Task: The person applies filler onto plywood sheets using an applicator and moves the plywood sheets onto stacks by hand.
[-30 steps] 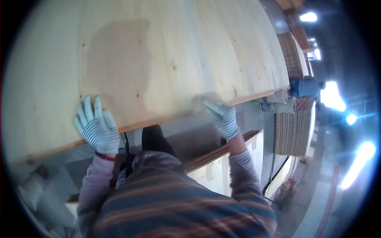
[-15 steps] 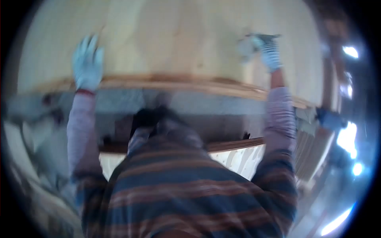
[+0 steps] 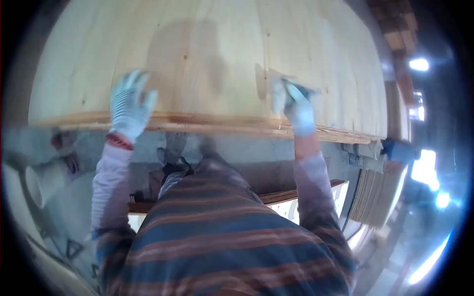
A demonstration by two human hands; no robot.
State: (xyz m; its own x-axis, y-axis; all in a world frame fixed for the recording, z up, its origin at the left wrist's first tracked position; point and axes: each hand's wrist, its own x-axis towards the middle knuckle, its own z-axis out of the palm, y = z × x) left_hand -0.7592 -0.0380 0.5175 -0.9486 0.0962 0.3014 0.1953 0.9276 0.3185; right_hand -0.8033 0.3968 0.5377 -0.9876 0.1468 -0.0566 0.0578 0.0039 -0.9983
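Observation:
A broad pale wooden panel with visible grain and knots lies in front of me. My left hand, in a white knitted glove, is over its near edge at the left, fingers stretched out and thumb apart, holding nothing. Farther right, my gloved right hand is closed around a small flat tool with a dark part, which looks like a scraper. Motion blurs the tool, and its exact shape is unclear. A pale smear shows beside it, over the wood.
Below the panel's near edge, another board lies close to my body. To the right stand a stack of thin sheets and a dark blue object. Timber blocks are at the far right.
My right hand has moved left and nearer to me with the tool. My left hand has shifted slightly right and nearer, its fingers spreading. The view has also shifted.

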